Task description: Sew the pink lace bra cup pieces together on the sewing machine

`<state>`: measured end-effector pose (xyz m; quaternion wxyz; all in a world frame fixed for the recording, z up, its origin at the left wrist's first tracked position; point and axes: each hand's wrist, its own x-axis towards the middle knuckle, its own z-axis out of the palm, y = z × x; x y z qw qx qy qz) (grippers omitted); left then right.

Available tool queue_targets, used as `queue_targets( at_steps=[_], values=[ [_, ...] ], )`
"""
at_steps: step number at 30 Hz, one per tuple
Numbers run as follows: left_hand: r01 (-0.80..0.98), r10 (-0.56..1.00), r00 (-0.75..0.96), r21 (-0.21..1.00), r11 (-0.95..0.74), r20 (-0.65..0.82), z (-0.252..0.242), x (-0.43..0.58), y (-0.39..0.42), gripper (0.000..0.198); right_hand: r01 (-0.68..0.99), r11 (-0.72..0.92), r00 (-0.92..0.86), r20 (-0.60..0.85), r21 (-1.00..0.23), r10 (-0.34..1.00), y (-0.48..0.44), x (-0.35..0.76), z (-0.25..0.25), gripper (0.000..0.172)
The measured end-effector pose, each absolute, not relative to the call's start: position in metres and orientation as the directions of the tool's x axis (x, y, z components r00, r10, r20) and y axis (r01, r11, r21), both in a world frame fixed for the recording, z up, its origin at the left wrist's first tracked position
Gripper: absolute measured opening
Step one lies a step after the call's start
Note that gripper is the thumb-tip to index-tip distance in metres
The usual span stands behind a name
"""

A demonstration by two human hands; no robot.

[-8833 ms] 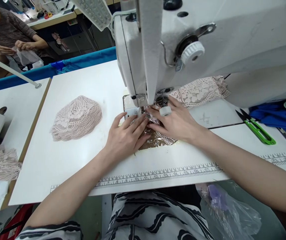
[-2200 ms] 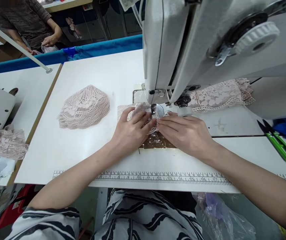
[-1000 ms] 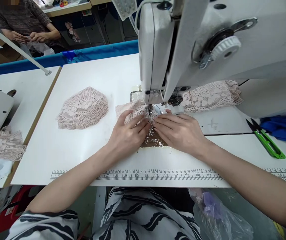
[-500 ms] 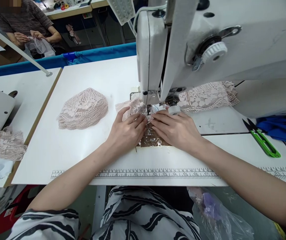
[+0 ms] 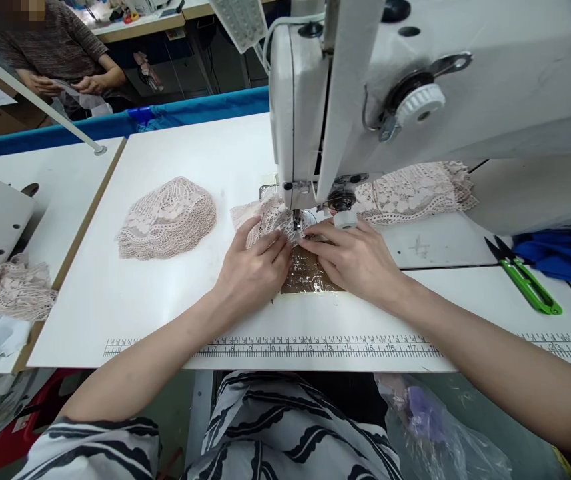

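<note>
A piece of pale pink lace (image 5: 268,217) lies under the presser foot (image 5: 296,219) of a white sewing machine (image 5: 418,50). My left hand (image 5: 258,267) rests on the lace just left of the foot, thumb apart and fingers bent against the fabric. To the right of the foot, my right hand (image 5: 358,257) pinches the lace's near edge with its fingertips. What lies under the fingers is partly hidden. Below the fingertips a shiny brown plate (image 5: 310,273) shows between both hands.
A stack of lace pieces (image 5: 168,220) lies left; more lace (image 5: 415,192) is behind the needle area. Green-handled thread snips (image 5: 528,280) and blue cloth (image 5: 548,257) lie right. A ruler strip (image 5: 310,347) runs along the front edge. Across the blue fabric edge, a person (image 5: 65,60) handles sheer cloth.
The fingers of my right hand have bent and shifted slightly at the lace edge; my left fingers have drawn together a little. The person opposite has lowered the sheer cloth.
</note>
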<state>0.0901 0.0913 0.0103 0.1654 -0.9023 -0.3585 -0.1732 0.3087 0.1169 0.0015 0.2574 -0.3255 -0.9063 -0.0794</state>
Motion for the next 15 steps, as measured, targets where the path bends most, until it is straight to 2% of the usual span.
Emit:
queue_targets(
  at_steps=[8,15],
  values=[
    [0.722,0.630,0.653,-0.095,-0.685,0.421,0.0100,0.0890,0.0945,0.028,0.652,0.758,-0.650,0.520,0.008,0.554,0.1167,0.3062,-0.0021,0.035],
    [0.730,0.609,0.652,-0.160,-0.664,0.451,0.0063,0.0878,0.1010,0.029,0.697,0.712,-0.657,0.475,0.085,0.586,0.1195,0.3034,-0.0020,0.035]
  ],
)
